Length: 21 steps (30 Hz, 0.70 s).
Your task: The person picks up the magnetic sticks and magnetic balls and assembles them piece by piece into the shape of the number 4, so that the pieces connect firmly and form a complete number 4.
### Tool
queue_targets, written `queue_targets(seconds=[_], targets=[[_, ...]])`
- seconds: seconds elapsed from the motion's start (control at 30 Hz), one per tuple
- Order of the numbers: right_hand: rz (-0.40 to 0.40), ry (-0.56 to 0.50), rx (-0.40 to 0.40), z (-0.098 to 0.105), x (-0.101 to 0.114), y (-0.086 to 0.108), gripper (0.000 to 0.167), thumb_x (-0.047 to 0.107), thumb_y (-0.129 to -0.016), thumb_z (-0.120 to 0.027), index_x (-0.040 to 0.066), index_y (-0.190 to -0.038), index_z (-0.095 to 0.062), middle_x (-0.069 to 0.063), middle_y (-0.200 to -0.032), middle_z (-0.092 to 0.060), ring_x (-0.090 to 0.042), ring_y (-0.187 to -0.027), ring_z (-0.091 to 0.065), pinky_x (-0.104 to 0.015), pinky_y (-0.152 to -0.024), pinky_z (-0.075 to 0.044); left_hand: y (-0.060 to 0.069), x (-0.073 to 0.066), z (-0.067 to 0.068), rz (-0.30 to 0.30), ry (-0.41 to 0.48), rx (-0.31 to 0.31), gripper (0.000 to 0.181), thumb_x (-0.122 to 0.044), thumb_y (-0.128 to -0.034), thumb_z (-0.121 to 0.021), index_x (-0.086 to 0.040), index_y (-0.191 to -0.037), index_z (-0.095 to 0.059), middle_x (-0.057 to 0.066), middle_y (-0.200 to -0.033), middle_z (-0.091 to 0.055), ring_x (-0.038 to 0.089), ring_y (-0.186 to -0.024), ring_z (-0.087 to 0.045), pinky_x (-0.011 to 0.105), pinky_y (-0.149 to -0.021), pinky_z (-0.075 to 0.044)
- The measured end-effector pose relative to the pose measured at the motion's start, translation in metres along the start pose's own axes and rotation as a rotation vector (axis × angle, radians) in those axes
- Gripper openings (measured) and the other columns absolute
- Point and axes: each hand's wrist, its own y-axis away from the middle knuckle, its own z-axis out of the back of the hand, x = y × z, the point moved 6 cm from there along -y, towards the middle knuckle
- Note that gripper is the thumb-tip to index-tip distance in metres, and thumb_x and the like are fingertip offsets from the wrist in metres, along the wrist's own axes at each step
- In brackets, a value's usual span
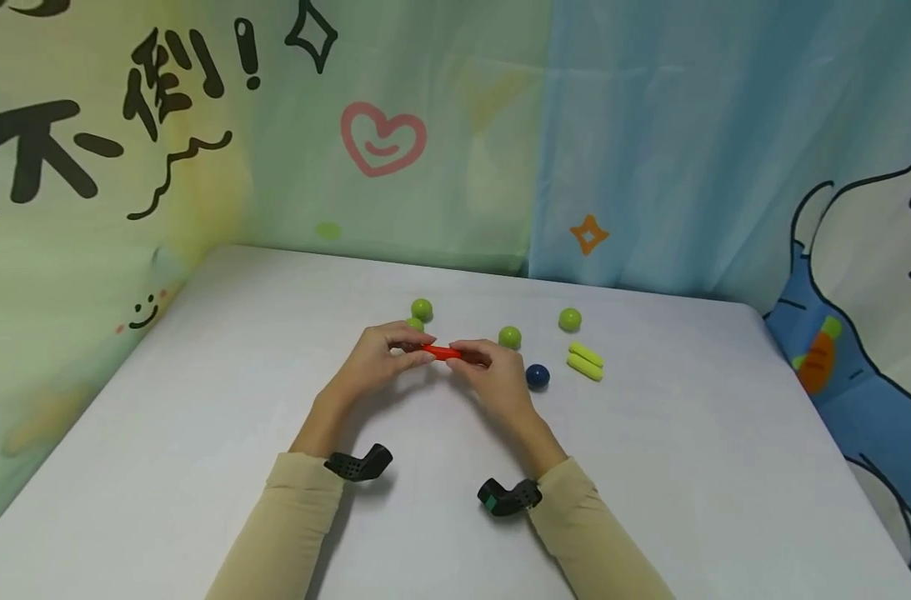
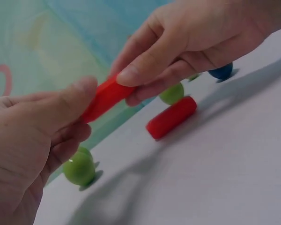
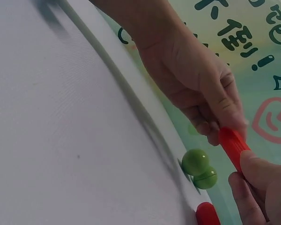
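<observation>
My left hand [image 1: 380, 357] and right hand [image 1: 498, 382] pinch the two ends of one short red stick [image 2: 108, 96] between thumbs and fingers. They hold it slightly above the white table. Below it, in the left wrist view, a second red stick [image 2: 172, 117] lies on the tabletop. Two green balls [image 3: 195, 162] sit close together near my left hand. Beyond my right hand are another green ball [image 1: 510, 337] and a dark blue ball [image 1: 538, 377]. The fingertips cover both ends of the held stick.
Two yellow-green sticks [image 1: 586, 362] lie side by side to the right of the blue ball, with a green ball [image 1: 570, 319] behind them. The white table [image 1: 688, 467] ends at a printed curtain [image 1: 455, 167] along the back and left.
</observation>
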Motion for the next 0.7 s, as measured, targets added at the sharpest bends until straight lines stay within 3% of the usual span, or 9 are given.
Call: queue_targets(seconds=[0.1,0.27,0.5,0.7], targets=[[-0.027,-0.005,-0.013,0.0,-0.001,-0.001,0.028,0.018,-0.082,-0.074,0.016,-0.11,-0.071,0.0,-0.105,-0.07,-0.014,-0.095,-0.065,-0.027,-0.084,-0.054,-0.003,0.002,0.006,0.025,-0.032,-0.03,0.028,-0.016,-0.0806,-0.076,-0.003,-0.105,-0.072,0.006,-0.096,-0.069,0.013,-0.085,-0.062,0.028,-0.082,-0.052],[-0.063,-0.025,-0.044,0.002,-0.005,-0.003,0.028,0.018,-0.082,-0.075,0.017,-0.109,-0.071,0.0,-0.105,-0.07,-0.014,-0.095,-0.065,-0.027,-0.084,-0.054,-0.009,0.014,0.016,0.099,-0.082,-0.131,0.028,-0.019,-0.082,-0.075,-0.006,-0.106,-0.071,0.005,-0.102,-0.068,0.016,-0.094,-0.062,0.032,-0.086,-0.052],[-0.086,-0.052,-0.081,0.009,-0.017,-0.006,0.028,0.019,-0.083,-0.074,0.016,-0.111,-0.071,0.0,-0.106,-0.069,-0.013,-0.098,-0.065,-0.028,-0.084,-0.054,-0.018,0.038,0.009,0.17,-0.048,-0.183,0.043,-0.016,-0.0822,-0.075,-0.004,-0.122,-0.062,0.012,-0.12,-0.059,0.026,-0.112,-0.057,0.039,-0.093,-0.049],[-0.093,-0.054,-0.099,0.014,-0.017,-0.005,0.028,0.019,-0.083,-0.074,0.019,-0.11,-0.071,0.0,-0.108,-0.069,-0.015,-0.1,-0.064,-0.03,-0.086,-0.053,-0.018,0.05,0.012,0.281,0.037,-0.206,0.051,-0.021,-0.082,-0.075,-0.007,-0.128,-0.057,0.012,-0.125,-0.057,0.025,-0.116,-0.055,0.038,-0.099,-0.045]])
